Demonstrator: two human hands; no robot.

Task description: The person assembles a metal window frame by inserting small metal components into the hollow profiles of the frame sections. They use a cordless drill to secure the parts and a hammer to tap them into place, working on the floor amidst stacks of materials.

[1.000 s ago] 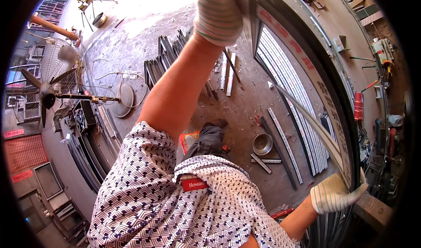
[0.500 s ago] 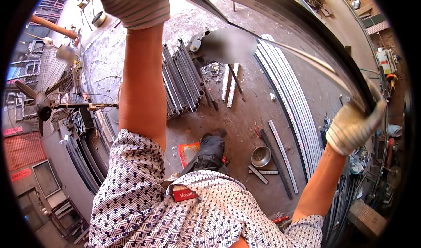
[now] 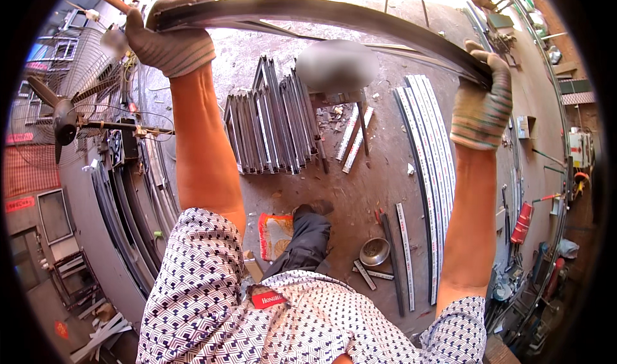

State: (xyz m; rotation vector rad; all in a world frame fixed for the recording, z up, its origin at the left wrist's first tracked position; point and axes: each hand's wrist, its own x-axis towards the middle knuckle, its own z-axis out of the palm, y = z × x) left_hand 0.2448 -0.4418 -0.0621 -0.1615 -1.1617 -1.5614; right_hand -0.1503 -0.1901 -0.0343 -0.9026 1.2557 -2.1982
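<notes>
Both my arms are raised and stretched out in front of me. My gloved left hand (image 3: 168, 35) grips one end of a long dark metal bar (image 3: 334, 13) at the upper left. My gloved right hand (image 3: 482, 97) grips the same bar near its other end at the upper right. The bar runs across the top of the view, above the concrete floor, and looks bowed by the lens. My patterned shirt fills the bottom of the view, with one dark trouser leg and shoe (image 3: 308, 226) below it.
A stack of metal frames (image 3: 273, 123) lies on the floor ahead. Long pale metal strips (image 3: 430, 171) lie to the right, a small metal bowl (image 3: 374, 251) near my foot, an orange sack (image 3: 276, 234) beside it. A standing fan (image 3: 61, 123) is at left, a red cylinder (image 3: 520, 222) at right.
The bar has swung from steeply slanted at the right to nearly level across the top. My left hand moved left and lower, my right hand rose and moved inward.
</notes>
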